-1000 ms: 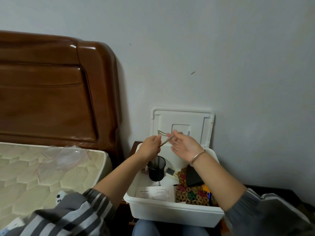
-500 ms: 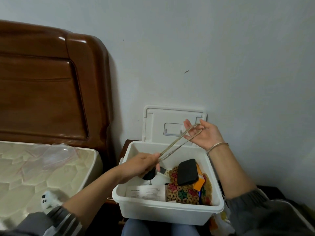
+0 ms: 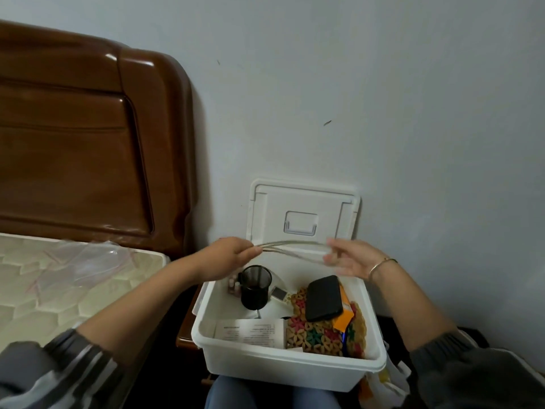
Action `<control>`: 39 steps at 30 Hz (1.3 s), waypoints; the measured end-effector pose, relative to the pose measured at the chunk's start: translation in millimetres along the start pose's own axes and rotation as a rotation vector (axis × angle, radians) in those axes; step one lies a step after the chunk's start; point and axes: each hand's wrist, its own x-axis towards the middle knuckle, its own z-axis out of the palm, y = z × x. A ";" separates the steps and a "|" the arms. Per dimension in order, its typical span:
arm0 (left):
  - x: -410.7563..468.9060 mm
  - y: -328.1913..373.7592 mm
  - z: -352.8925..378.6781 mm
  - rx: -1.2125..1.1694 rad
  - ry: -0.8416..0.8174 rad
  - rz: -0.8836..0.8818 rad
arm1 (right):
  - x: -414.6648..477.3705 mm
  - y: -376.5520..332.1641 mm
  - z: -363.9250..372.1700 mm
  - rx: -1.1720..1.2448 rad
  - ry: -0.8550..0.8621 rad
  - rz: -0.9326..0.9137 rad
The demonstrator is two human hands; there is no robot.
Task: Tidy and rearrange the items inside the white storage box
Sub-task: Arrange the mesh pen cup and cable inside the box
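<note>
Two hands (image 3: 227, 256) (image 3: 351, 258), cable (image 3: 292, 248) above box rim (image 3: 283, 360)

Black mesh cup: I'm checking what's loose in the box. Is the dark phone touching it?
Apart. The head view shows the black mesh cup left of the dark phone, with bare white box floor between them.

The storage box (image 3: 283, 367) rests on the person's lap, its lid (image 3: 303, 214) leaning against the wall behind. Inside, a mesh cup (image 3: 255, 286) stands at the left, a phone (image 3: 323, 298) lies on a patterned mat (image 3: 321, 335) at the right, and a leaflet (image 3: 250, 330) lies at the front. A bed's headboard (image 3: 88, 137) stands to the left.
</note>
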 end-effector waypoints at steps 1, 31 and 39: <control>1.6 -0.2 -7.5 0.185 -0.020 -0.009 | 0.1 3.3 -1.2 -0.333 0.083 -0.018; 5.9 -20.0 -32.3 -0.441 -0.037 -0.039 | -12.7 9.0 83.2 -0.813 0.100 -0.830; 9.0 -17.5 32.9 -0.631 0.368 -0.258 | -6.6 12.7 84.1 -0.447 0.063 -0.496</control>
